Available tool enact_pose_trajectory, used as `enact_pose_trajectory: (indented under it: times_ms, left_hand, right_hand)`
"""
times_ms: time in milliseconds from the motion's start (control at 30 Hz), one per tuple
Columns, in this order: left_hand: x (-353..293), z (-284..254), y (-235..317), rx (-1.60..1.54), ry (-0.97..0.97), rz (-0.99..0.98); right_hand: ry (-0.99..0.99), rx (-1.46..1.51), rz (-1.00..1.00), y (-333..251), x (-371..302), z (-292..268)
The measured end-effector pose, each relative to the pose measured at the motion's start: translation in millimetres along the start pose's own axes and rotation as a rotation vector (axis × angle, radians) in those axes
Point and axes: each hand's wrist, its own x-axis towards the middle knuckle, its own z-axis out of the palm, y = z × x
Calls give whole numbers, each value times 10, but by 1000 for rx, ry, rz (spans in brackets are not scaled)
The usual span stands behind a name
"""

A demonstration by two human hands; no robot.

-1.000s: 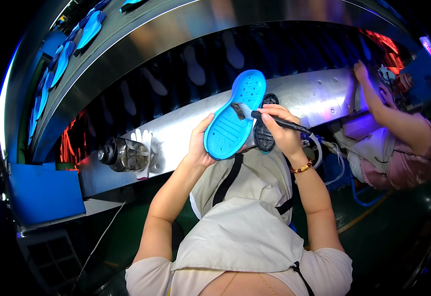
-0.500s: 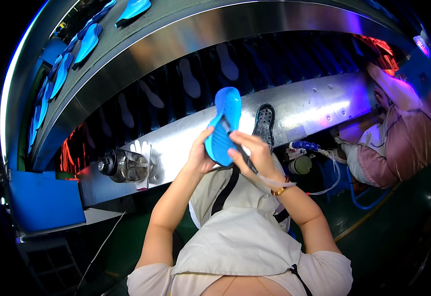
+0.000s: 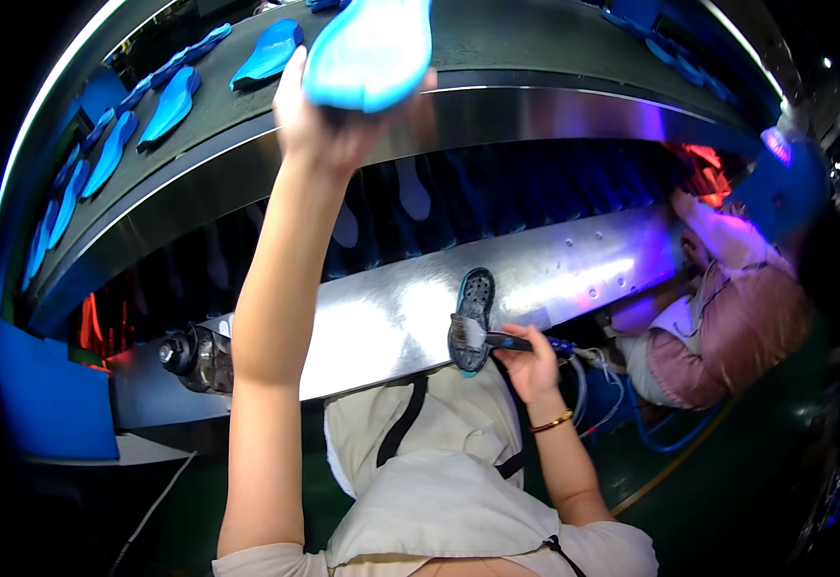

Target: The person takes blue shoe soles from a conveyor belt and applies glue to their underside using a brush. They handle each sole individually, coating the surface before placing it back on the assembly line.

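Observation:
With my left arm stretched far forward, my left hand (image 3: 322,135) grips a bright blue shoe sole (image 3: 372,53) over the upper belt. Motion blurs the fingers, and part of them is hidden behind the sole. Near my lap, my right hand (image 3: 532,365) is closed round the dark handle of a brush (image 3: 508,340). The pale, dark-tipped bristles lie over the lower half of a black sole (image 3: 478,288) with holes in it. That black sole rests on the shiny metal ledge (image 3: 372,308), its near end by the edge.
Several blue soles (image 3: 168,108) lie on the dark belt (image 3: 497,43). Under it, a lower level holds a row of dim soles (image 3: 413,189). A clear bottle with a black cap (image 3: 180,354) is on the ledge's left. Another person (image 3: 742,327) sits at right.
My left hand has carried the blue sole forward and up from in front of me to the upper belt. My right hand has brought the brush from the blue sole down to the black one.

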Motion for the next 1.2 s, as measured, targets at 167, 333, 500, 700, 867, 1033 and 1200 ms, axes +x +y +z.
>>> enact_pose_trajectory:
  times_ms: [167,333,500,700,867,1033,1200]
  left_hand:
    - [194,-50,-406,-104,165,-245]
    - [-781,-910,-969,852,-134,-402]
    - [-1956,-2438,-1291,2044,329,-234]
    - [-2483,-2429,-1345,2302,342,-540]
    - [-2531,-2524,-1337,2310,335,-530]
    - [-2519,-2549,-1342,2301,350,-490]
    - [-2537,-2539,-1378,2289,364,-472]
  right_hand:
    - [-8,37,271,370,-18,31]
    - [120,-23,417,641,17,-24]
    - [209,6,388,791,119,-126]
    - [221,-26,289,881,188,-223]
    - [287,52,306,817,245,-150]
    - [283,81,259,696,242,-110]
    - [310,15,136,605,345,-286]
